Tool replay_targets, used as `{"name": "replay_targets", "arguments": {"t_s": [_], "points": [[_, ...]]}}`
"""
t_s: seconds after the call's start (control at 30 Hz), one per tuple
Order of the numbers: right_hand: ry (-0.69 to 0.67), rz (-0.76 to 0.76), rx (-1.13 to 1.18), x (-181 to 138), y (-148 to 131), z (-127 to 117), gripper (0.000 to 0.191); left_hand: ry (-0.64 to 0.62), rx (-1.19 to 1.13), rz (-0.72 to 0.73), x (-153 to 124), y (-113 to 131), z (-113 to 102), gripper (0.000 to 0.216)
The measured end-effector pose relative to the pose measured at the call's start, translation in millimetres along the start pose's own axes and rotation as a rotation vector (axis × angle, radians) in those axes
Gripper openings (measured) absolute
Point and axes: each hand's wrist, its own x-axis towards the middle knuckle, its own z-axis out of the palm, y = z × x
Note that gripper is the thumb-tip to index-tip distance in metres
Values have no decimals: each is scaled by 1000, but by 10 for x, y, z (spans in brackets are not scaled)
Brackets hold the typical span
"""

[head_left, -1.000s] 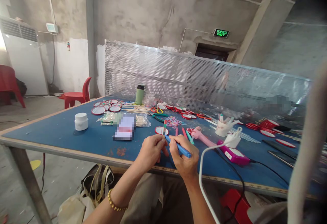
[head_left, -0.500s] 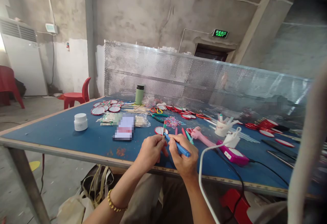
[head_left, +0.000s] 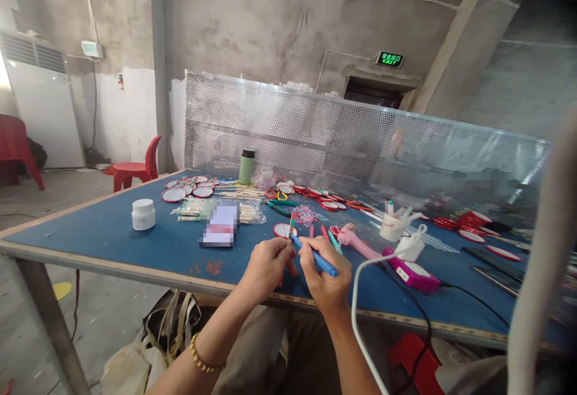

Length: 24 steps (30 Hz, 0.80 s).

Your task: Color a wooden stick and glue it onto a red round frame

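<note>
My left hand (head_left: 265, 267) is closed in a pinch around a thin flat stick (head_left: 292, 223) that stands upright, its top coloured red and green. In my right hand (head_left: 331, 275) is a blue marker pen (head_left: 324, 264), gripped as for writing. The pen's tip points at the stick just above my left fingertips; whether it touches I cannot tell. Right behind the stick lies a white disc with a red rim (head_left: 282, 231). Small colourful bands (head_left: 305, 216) are heaped beyond it, and a pink glue gun (head_left: 354, 240) rests to the right.
A phone (head_left: 220, 225) leans on bagged sticks (head_left: 252, 213) at left, near a white jar (head_left: 143, 214). A green bottle (head_left: 247, 168) stands behind. On the right are a cup of pens (head_left: 391, 228), a purple box (head_left: 417, 272) and a white cable (head_left: 354, 311). Perforated metal panel (head_left: 279, 124) lines the back.
Hardly anything differs. The stick and the blue marker pen have shifted very slightly to the right with both hands, and the whole view has moved a little too.
</note>
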Motion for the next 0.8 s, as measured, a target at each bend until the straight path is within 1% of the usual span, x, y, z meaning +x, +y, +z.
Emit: {"name": "replay_targets", "arguments": {"t_s": [0.17,0.33,0.5,0.67,0.8], "points": [[-19,8,15,-5,1,11,15,-4,11,5,5,-3,-5,30],[17,17,-35,-23,16,4,14,-12,4,-20,1,11,3,28],[-27,11,10,-14,13,12,15,-1,3,-7,0,11,1,31],[33,29,-37,-24,25,17,13,-15,-22,-31,-1,8,-4,26],[-5,12,-39,-37,40,17,13,-10,-26,-19,-1,3,-4,27]]}}
